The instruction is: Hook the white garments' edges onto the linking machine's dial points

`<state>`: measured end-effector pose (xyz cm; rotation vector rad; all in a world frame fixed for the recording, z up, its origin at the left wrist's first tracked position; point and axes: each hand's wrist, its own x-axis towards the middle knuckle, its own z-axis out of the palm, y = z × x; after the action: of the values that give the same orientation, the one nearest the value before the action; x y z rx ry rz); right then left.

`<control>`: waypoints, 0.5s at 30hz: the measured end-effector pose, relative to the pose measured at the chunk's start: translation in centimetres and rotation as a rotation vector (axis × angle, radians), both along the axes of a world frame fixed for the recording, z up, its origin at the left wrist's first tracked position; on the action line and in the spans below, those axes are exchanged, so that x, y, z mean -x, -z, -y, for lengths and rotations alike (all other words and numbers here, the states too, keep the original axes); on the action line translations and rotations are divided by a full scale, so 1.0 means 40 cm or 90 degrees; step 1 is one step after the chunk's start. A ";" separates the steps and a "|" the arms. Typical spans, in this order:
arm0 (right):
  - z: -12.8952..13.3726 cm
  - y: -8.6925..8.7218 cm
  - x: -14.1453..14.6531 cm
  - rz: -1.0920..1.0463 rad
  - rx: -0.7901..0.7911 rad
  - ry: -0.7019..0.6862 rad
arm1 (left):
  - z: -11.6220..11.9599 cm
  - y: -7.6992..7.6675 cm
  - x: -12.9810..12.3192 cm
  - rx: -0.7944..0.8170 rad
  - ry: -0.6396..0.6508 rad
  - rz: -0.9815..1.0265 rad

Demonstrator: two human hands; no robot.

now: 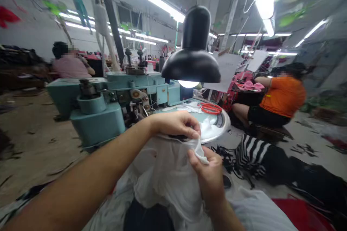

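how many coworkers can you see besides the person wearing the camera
2. One person in a pink top sits at left behind the teal industrial sewing machine; one person in an orange top sits at right near pink fabric. More may be hidden.

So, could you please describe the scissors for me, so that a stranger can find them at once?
Start at the teal industrial sewing machine and find the black lamp beside it. Below the lamp is a round metal-rimmed tray, and on it lie the scissors. Their bright red handles stand out against the white fabric near them.
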<state>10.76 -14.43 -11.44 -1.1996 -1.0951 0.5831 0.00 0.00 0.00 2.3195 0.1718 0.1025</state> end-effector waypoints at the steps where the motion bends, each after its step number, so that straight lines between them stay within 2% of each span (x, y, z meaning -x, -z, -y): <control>1: 0.001 -0.010 0.006 -0.003 0.008 -0.002 | 0.001 0.001 -0.001 0.005 0.003 0.001; 6: 0.002 -0.038 0.019 -0.015 -0.003 -0.011 | 0.004 0.001 -0.002 0.030 0.018 0.007; 15: -0.003 -0.022 0.011 -0.027 -0.057 -0.015 | 0.005 0.000 0.000 0.029 0.003 0.012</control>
<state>10.31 -14.30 -10.57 -1.0933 -1.0889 0.5694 -0.02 -0.20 -0.01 2.2733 0.1569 0.1176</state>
